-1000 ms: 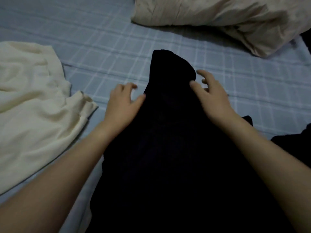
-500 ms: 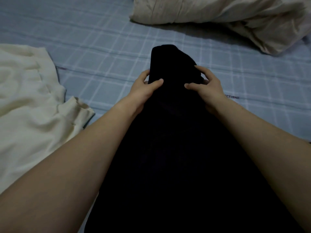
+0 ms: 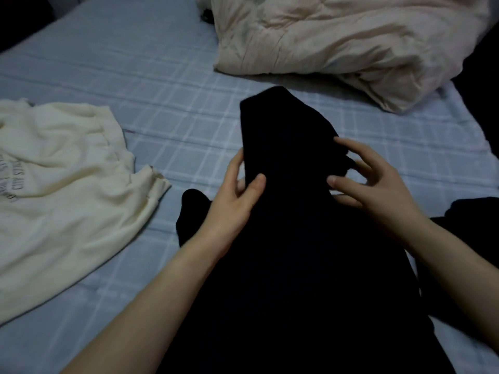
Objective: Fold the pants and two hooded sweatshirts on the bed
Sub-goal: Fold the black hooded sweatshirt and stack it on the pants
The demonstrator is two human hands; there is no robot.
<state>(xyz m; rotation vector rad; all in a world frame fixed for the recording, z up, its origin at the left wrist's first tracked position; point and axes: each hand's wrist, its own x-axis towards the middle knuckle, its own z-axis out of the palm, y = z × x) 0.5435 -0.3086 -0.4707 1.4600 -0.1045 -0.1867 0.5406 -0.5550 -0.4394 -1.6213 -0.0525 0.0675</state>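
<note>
A black hooded sweatshirt (image 3: 297, 265) lies lengthwise in front of me on the bed, its hood (image 3: 280, 130) pointing away. My left hand (image 3: 232, 203) grips the hood's left edge, thumb on top and fingers under the fabric. My right hand (image 3: 378, 182) holds the hood's right edge, thumb and index finger on the cloth and the other fingers curled behind it. A black sleeve end (image 3: 191, 211) pokes out beside my left wrist. A cream hooded sweatshirt (image 3: 62, 184) with printed lettering lies crumpled at the left. Another dark garment (image 3: 475, 217) shows at the right edge.
The bed is covered by a light blue checked sheet (image 3: 162, 98). A bunched beige duvet (image 3: 337, 44) fills the far right corner. The bed's dark edges run along the far left and the right side.
The view has risen and widened. Both hands keep hold of the hood edges and have shifted slightly toward me. The black sleeve end beside my left wrist has come into sight.
</note>
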